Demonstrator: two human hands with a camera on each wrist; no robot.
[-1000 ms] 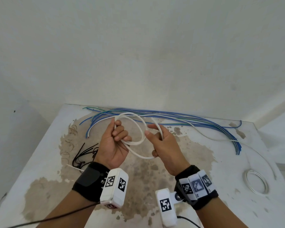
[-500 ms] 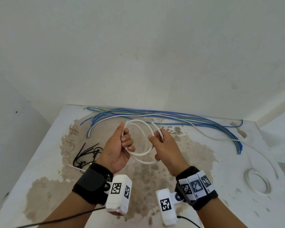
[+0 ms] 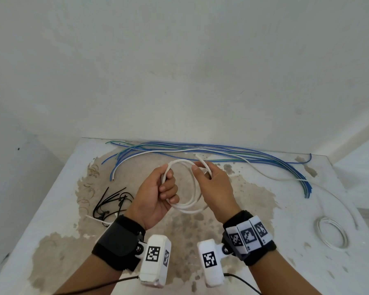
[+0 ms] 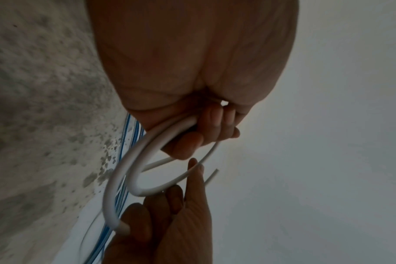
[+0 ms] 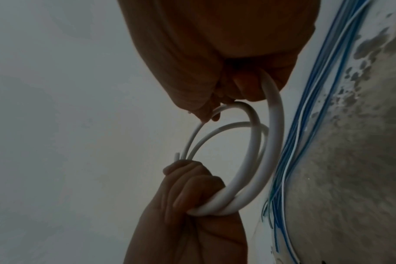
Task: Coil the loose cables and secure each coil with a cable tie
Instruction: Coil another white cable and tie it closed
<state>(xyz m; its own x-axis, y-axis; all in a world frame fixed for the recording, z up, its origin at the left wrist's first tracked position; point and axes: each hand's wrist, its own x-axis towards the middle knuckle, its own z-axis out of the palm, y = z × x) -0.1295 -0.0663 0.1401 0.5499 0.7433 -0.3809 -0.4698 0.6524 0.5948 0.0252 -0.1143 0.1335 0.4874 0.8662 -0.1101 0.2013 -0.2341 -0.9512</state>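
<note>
A white cable (image 3: 186, 207) is wound into a small coil of about three loops, held above the table between both hands. My left hand (image 3: 166, 189) grips the coil's left side with fingers curled round the strands. My right hand (image 3: 201, 173) pinches the right side near the top, and the cable's free end (image 3: 199, 158) sticks out past its fingers. The left wrist view shows the coil (image 4: 122, 175) running from my left fingers (image 4: 192, 141) to my right hand (image 4: 170, 223). In the right wrist view the coil (image 5: 254, 151) runs down into my left fist (image 5: 188, 194).
A bundle of long blue, green and white cables (image 3: 222, 151) lies along the table's far edge. Black cable ties (image 3: 112, 202) and one white tie (image 3: 96, 219) lie at the left. A finished white coil (image 3: 331, 234) rests at the right. The table (image 3: 51, 220) is stained.
The drooping loops have been gathered into a rounder, tighter coil. My left hand has closed round the strands and my right hand has slid up to the top right.
</note>
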